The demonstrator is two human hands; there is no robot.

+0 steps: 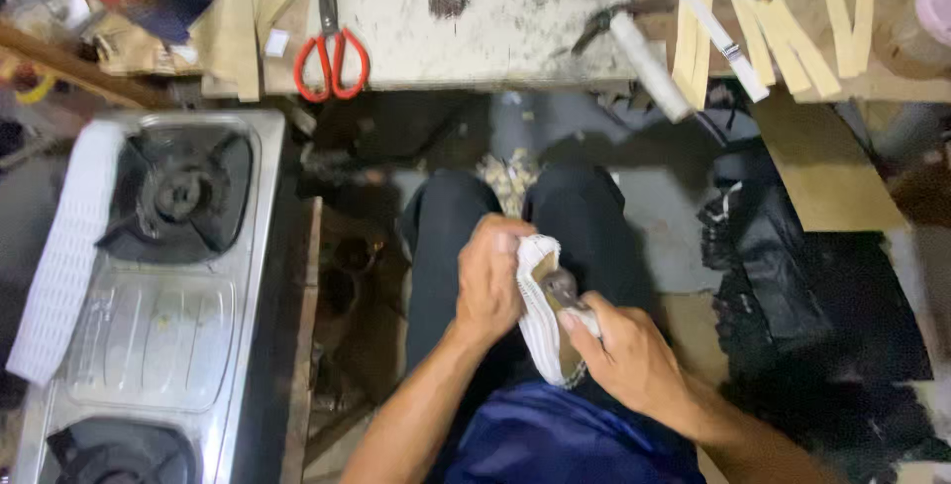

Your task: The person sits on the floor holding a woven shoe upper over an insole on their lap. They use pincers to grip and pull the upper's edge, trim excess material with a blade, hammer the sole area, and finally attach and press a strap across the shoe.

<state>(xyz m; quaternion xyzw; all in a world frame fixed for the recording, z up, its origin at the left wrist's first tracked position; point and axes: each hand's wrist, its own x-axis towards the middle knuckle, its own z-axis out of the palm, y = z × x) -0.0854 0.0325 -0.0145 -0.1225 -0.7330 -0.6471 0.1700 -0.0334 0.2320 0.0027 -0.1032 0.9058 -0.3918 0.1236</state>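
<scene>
Right hand (629, 350) pinches a small dark tool (561, 286) against the white shoe upper (543, 311) over the lap; left hand (490, 281) wraps its toe end. Best to keep that grip firm and press in short strokes.

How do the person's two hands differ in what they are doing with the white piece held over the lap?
The left hand wraps around the upper end of the white ribbed piece with fingers curled closed, while the right hand grips lower down and also pinches a small dark tool against its tan inner face. The left hand sits higher in the view, the right lower and nearer the body. Both are bare and touch the same piece.
</scene>
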